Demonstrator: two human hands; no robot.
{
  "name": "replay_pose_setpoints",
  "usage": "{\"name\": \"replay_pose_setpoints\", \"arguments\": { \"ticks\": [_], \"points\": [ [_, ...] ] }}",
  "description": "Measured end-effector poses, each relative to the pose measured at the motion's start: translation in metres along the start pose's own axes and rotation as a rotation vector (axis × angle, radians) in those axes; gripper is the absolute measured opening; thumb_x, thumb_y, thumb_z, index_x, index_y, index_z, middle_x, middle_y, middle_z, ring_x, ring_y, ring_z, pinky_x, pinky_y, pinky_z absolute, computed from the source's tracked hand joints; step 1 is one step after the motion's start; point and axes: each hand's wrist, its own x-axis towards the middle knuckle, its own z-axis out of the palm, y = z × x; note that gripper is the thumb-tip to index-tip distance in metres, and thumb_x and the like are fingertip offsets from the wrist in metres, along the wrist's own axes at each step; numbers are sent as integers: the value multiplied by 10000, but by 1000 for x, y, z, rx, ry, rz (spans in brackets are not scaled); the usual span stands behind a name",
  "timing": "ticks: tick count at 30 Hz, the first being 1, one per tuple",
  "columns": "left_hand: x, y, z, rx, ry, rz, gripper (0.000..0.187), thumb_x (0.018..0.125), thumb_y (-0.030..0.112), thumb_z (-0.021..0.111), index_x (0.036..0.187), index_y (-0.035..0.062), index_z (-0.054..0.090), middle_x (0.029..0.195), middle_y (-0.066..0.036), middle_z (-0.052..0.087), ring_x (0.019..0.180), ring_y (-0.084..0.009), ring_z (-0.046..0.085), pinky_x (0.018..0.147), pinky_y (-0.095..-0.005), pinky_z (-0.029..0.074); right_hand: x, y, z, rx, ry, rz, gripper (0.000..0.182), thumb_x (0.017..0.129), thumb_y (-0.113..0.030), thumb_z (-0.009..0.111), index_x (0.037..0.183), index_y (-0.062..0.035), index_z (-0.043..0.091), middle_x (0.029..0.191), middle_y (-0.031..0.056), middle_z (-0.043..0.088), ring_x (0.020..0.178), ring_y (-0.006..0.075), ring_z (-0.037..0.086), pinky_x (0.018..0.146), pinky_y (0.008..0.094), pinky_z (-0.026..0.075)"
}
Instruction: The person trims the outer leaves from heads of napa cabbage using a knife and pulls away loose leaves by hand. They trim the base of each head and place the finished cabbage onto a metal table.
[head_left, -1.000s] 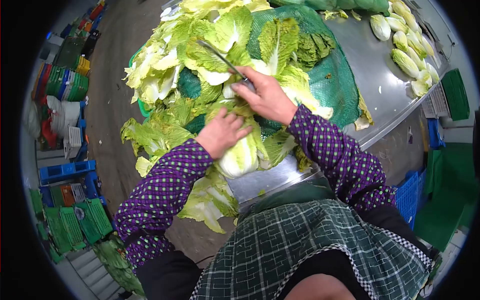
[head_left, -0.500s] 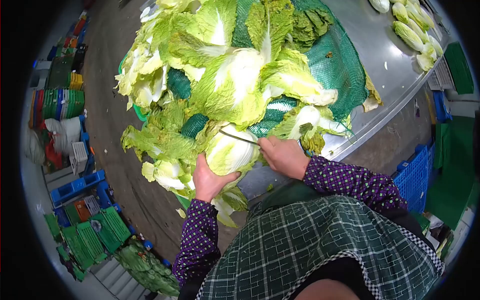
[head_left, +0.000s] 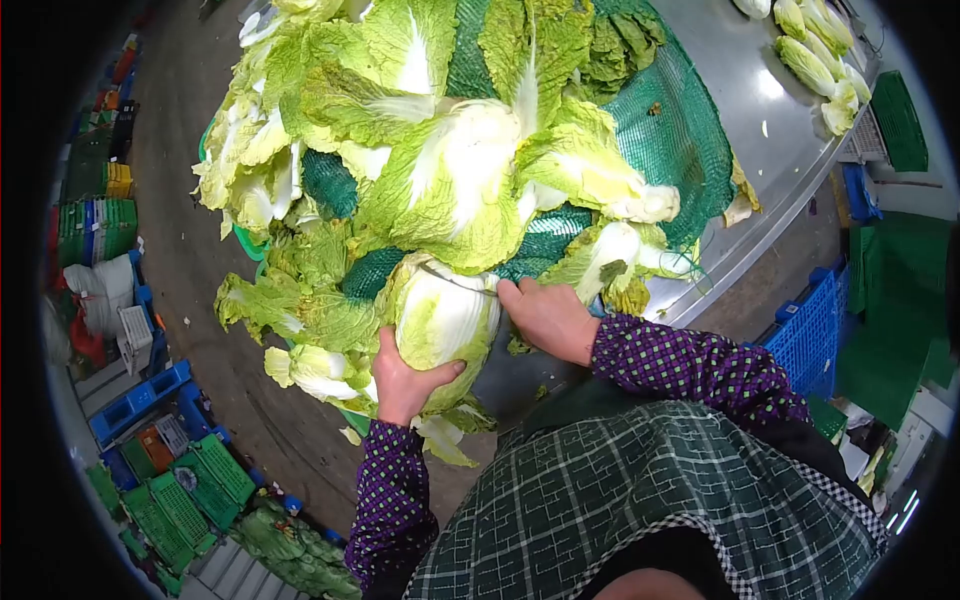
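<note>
A pale napa cabbage (head_left: 448, 328) sits at the near edge of the leafy heap. My left hand (head_left: 408, 382) grips its lower left side, thumb across the front and the other fingers partly hidden behind it. In my right hand (head_left: 550, 318) is a knife (head_left: 455, 283), its thin dark blade lying across the upper end of the cabbage and its handle hidden in the fist. Just beyond lie loose outer leaves (head_left: 410, 200) and a green mesh net (head_left: 680, 130). A trimmed leafy piece (head_left: 610, 255) rests close to my right hand.
The metal table (head_left: 740, 70) carries the heap, with several trimmed cabbages (head_left: 815, 65) at its far right. A blue crate (head_left: 805, 345) stands on the right beyond the table edge. Green crates (head_left: 185, 500) are stacked on the floor at left.
The cabbage and both hands have shifted slightly left and down in view. The cabbage stands more upright, and the blade stays at its upper end.
</note>
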Motion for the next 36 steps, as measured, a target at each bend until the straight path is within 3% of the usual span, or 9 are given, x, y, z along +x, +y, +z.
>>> {"name": "replay_pose_setpoints", "arguments": {
  "ticks": [12, 18, 20, 22, 24, 28, 30, 32, 36],
  "points": [
    [-20, -23, 20, -177, 154, 175, 763, 491, 207, 871, 1075, -38, 446, 943, -181, 626, 853, -273, 632, 771, -368, 509, 29, 26, 27, 249, -175, 67, 254, 783, -96, 532, 955, 78, 466, 661, 228, 611, 627, 407, 627, 570, 467, 511],
    [-42, 10, 55, -59, 547, 477, 963, 459, 295, 883, 1201, -35, 363, 1064, -159, 541, 962, -264, 561, 900, -378, 431, 15, -2, -78, 480, 154, -141, 332, 785, -131, 532, 1093, -9, 533, 724, 240, 604, 682, 408, 607, 623, 487, 480],
    [-46, 26, 53, -40, 430, 483, 947, 580, 347, 827, 1260, -53, 304, 1151, -178, 508, 1029, -271, 543, 930, -375, 416, 9, -10, -106, 540, 242, -297, 363, 776, -130, 541, 1122, -19, 544, 786, 218, 606, 736, 391, 606, 640, 447, 488],
    [-51, 53, 59, -1021, 273, 330, 833, 728, 367, 726, 1293, -67, 293, 1217, -188, 484, 1106, -262, 509, 938, -375, 418, 1, -17, -111, 524, 237, -296, 343, 789, -157, 561, 1105, -23, 558, 816, 202, 602, 763, 374, 604, 650, 425, 490],
    [-50, 76, 72, -700, 486, 140, 687, 841, 331, 642, 1291, -76, 319, 1196, -179, 511, 1079, -219, 522, 959, -345, 401, -9, -25, -99, 531, 203, -290, 327, 801, -184, 582, 1087, -26, 572, 846, 186, 597, 790, 357, 602, 661, 402, 493],
    [-47, 74, 77, -718, 435, 303, 524, 868, 231, 627, 1226, -64, 384, 1145, -160, 537, 1023, -201, 525, 926, -327, 401, 4, 7, -59, 334, 495, -40, 368, 825, -339, 647, 992, -14, 607, 862, 164, 606, 805, 334, 608, 680, 405, 495],
    [-44, 75, 68, -690, 409, 292, 477, 868, 187, 630, 1211, -53, 400, 1132, -157, 546, 1018, -200, 523, 901, -319, 409, 12, 27, -60, 371, 322, 67, 429, 819, -372, 653, 1046, -10, 610, 878, 176, 617, 807, 329, 617, 697, 404, 504],
    [-38, 65, 62, -684, 416, 225, 423, 875, 210, 630, 1157, -50, 452, 1072, -147, 575, 983, -190, 539, 875, -321, 424, -2, 1, -59, 412, 516, -25, 497, 779, -324, 708, 1128, 6, 577, 962, 207, 609, 864, 342, 605, 743, 396, 486],
    [-33, 66, 57, -774, 376, 176, 370, 886, 215, 611, 1115, -44, 481, 1093, -157, 578, 969, -173, 548, 830, -307, 449, -18, -24, -53, 558, 372, -46, 483, 780, -286, 715, 1152, -13, 572, 1010, 171, 587, 923, 311, 580, 799, 363, 471]
  ]
}}
